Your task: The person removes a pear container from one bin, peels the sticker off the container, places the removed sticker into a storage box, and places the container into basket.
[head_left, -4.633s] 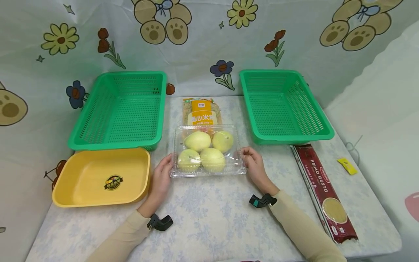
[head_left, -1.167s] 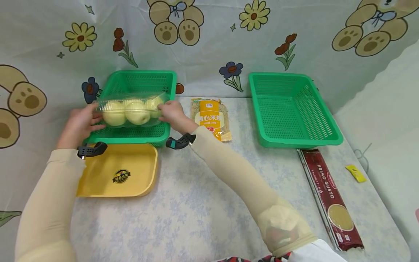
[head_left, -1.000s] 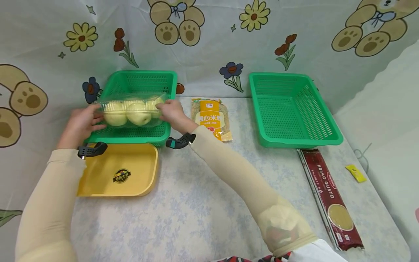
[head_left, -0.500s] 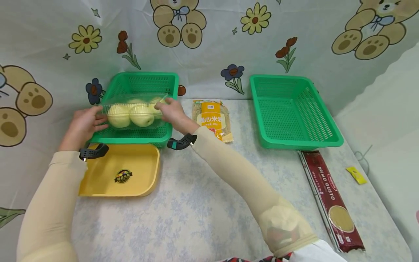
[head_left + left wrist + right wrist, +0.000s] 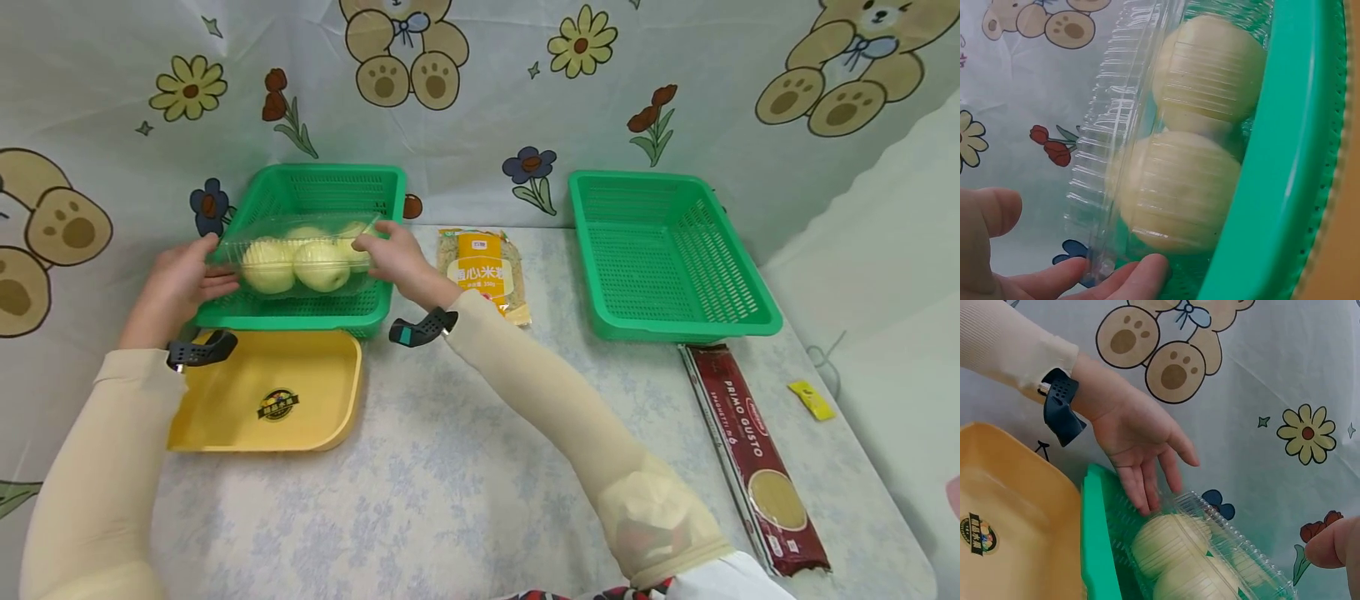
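Note:
A clear plastic clamshell box [image 5: 255, 242] with pale yellow-green round fruits [image 5: 322, 265] lies tilted in the left green basket [image 5: 292, 322]. At its left end my left hand [image 5: 176, 279] has straight, spread fingers, thumb well off the plastic; in the left wrist view its fingertips [image 5: 1150, 269] are right at the box's end. The right wrist view shows the same left hand [image 5: 1138, 431] with its palm open. My right hand [image 5: 401, 258] is at the box's right end, thumb and index finger apart. Its thumb [image 5: 1332, 544] stands beside the box; its other fingers are mostly hidden.
A yellow tray [image 5: 277, 433] stands in front of the left basket. Another green basket [image 5: 678, 329] is at the back right. Between them lies a bag of pasta [image 5: 482, 271]. At right are a red spaghetti pack [image 5: 753, 458] and a small yellow packet [image 5: 812, 400].
Both hands have carried the fruit box from the middle of the table to the left green basket. In the last half second my left hand has moved slightly left, off the box's end.

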{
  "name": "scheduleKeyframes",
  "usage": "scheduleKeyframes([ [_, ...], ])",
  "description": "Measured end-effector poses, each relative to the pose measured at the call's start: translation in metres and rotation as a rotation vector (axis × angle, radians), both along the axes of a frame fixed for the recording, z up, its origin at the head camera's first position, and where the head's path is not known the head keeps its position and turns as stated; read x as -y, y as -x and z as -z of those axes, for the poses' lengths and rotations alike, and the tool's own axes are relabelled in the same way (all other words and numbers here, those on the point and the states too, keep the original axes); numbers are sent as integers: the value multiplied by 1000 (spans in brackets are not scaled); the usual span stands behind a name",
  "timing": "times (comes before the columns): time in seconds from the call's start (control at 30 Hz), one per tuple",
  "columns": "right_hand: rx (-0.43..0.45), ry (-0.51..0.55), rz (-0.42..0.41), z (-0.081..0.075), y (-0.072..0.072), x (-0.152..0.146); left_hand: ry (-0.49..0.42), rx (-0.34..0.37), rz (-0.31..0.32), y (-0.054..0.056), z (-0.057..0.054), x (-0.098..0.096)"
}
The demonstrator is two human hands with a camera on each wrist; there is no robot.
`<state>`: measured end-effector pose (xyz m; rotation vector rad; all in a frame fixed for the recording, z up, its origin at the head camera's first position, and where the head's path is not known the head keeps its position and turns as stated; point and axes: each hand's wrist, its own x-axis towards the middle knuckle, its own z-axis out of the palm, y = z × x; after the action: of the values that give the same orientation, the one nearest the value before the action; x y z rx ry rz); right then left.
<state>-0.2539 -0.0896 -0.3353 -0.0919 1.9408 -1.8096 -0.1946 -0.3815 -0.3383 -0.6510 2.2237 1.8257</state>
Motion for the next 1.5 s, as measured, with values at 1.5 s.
scheduleKeyframes([
  [1.5,-349,-311,-102,-21,-7,-74,586,-223,90,3,-18,-56],
])
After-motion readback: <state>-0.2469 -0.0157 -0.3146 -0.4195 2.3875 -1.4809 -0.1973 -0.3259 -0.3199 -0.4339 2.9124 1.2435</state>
